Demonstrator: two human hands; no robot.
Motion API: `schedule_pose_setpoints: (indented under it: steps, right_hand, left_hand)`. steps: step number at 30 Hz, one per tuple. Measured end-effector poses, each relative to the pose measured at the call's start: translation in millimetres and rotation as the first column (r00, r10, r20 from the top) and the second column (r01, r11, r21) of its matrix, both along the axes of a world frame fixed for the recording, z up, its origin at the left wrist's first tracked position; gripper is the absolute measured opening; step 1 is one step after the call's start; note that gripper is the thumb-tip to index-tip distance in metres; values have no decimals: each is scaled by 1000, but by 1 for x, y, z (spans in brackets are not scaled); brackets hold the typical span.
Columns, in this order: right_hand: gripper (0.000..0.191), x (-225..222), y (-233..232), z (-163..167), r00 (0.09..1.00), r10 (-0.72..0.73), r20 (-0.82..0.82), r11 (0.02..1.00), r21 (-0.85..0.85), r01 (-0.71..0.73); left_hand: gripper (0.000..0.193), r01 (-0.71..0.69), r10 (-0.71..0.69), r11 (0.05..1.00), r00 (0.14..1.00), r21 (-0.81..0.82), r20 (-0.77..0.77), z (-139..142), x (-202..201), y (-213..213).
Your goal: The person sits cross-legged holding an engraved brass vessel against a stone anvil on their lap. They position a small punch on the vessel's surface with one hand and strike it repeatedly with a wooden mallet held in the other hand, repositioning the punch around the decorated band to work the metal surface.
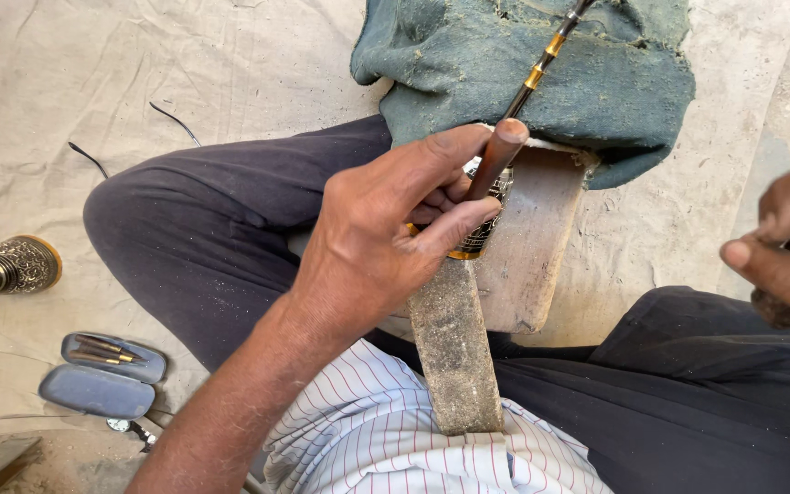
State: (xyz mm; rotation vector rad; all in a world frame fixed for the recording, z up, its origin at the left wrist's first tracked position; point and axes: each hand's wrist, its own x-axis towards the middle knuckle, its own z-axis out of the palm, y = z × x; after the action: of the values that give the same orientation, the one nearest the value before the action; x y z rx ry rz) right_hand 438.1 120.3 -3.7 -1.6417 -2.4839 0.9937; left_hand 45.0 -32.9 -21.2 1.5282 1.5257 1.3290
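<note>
My left hand (381, 238) is closed around a small engraved metal piece with a gold rim (485, 234), pressing it against a wooden block (537, 247). The same hand's thumb and fingers also hold a brown wooden-handled tool (497, 155). From the handle's top a thin dark rod with gold bands (543, 62) runs up and to the right over a dusty green cloth (468, 64). My right hand (784, 242) is at the right edge, fingers curled over a dark object (776, 311) that is mostly out of frame.
A worn wooden bar (454, 352) lies between my knees under the block. On the cloth-covered floor to the left are an engraved metal vessel (16, 265), an open grey case with small tools (102, 373) and two thin black wires (176, 119).
</note>
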Motion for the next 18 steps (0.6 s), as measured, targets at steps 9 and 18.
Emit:
schedule_pose_setpoints:
  steps: [9, 18]
  right_hand:
    - [33, 48, -3, -20, 999, 14, 43, 998, 65, -17]
    - [32, 85, 29, -48, 999, 28, 32, 996, 86, -30]
  left_hand:
    - [44, 66, -56, 997, 981, 49, -184, 6, -4, 2]
    - [40, 74, -59, 994, 982, 82, -179, 5, -5, 5]
